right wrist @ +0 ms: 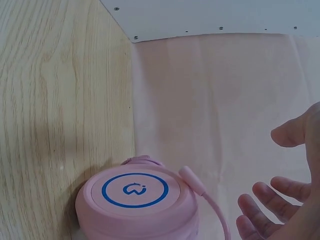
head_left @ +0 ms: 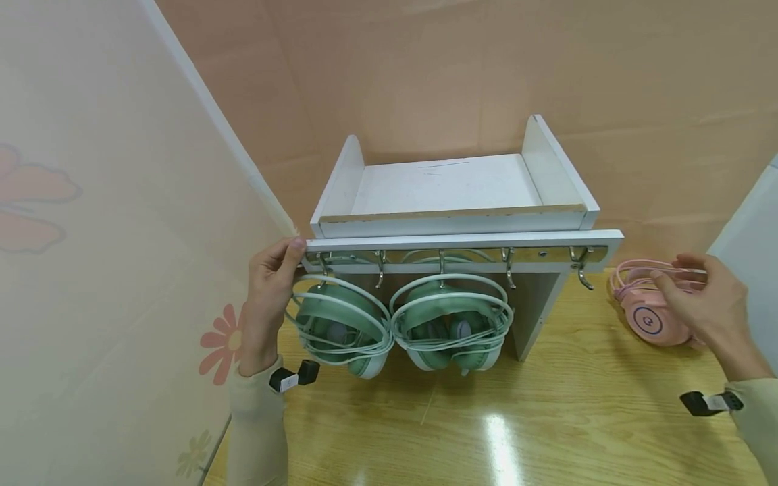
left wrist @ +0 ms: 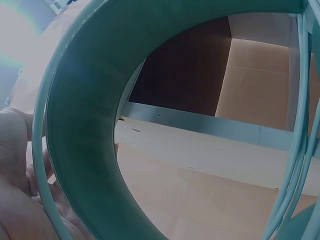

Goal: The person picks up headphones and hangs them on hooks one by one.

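At the left end of the white hook board (head_left: 462,239), my left hand (head_left: 271,277) grips the corner, thumb on the front face. Beside and below it hangs one green headset (head_left: 343,300) with its cable looped; a second green headset (head_left: 444,302) hangs from the middle hook. In the left wrist view a green headband (left wrist: 82,110) fills the foreground, partly hiding the hand (left wrist: 22,185). My right hand (head_left: 711,297) hovers over a pink headset (head_left: 656,317), fingers loosely bent and apart. The right wrist view shows the headset's round earcup (right wrist: 135,192) and microphone boom (right wrist: 192,180) away from the fingers.
The hook board is fronted by a metal strip with several double hooks (head_left: 509,266), on a white shelf unit (head_left: 450,185) standing on a wooden table (head_left: 547,418). A flower-patterned panel (head_left: 121,202) rises at left, and a tan backing (head_left: 425,74) behind.
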### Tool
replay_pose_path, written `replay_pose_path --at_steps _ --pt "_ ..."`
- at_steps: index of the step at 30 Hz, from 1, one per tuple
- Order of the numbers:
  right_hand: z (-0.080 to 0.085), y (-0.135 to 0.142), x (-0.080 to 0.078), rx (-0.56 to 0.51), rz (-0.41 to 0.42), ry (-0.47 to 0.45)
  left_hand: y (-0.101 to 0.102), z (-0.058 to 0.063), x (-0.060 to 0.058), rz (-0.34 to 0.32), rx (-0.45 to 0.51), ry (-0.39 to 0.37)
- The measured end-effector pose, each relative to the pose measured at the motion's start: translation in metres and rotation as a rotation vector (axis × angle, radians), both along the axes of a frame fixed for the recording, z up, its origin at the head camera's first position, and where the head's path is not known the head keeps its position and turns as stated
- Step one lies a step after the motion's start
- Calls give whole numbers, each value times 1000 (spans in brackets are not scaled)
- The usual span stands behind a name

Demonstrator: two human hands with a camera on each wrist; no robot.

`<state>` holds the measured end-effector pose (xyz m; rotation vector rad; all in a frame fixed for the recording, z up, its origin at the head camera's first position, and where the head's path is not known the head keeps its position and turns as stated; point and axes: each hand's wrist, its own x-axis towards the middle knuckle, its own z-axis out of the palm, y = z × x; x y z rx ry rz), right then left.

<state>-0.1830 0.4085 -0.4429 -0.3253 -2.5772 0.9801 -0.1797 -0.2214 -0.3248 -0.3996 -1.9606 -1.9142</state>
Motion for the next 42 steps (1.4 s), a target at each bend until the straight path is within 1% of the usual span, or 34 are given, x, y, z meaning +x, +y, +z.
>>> replay_pose_path --at_steps 8,12,16,19,22,27,29,30,33,35,37,42 --pt "-1 14 -4 13 -28 -44 -1 -1 0 11 -20 -7" --pt "-1 24 -7 -27 -19 -10 -1 -1 -1 10 -30 -2" --pt "-1 32 -10 -31 -25 -3 -1 -1 -1 0 -32 9" --pt "1 37 -12 2 -44 -41 -2 -1 0 1 -33 12" --pt "1 43 -16 20 -42 -82 -2 -1 0 7 -30 11" --pt "-1 55 -22 22 -33 -189 -1 -1 0 12 -28 10" --pt "-1 61 -25 31 -24 -219 -1 -1 1 10 -26 10" --pt "-1 64 -27 34 -21 -228 -1 -1 1 8 -24 10" --pt "-2 72 -30 51 -5 -218 -1 0 1 5 -21 12" --pt "-3 76 -32 41 7 -203 0 0 1 2 -20 12" --pt "-5 80 -34 49 -6 -210 0 0 1 5 -20 11" --pt "-10 87 -39 51 -41 -272 0 0 1 12 -24 9"
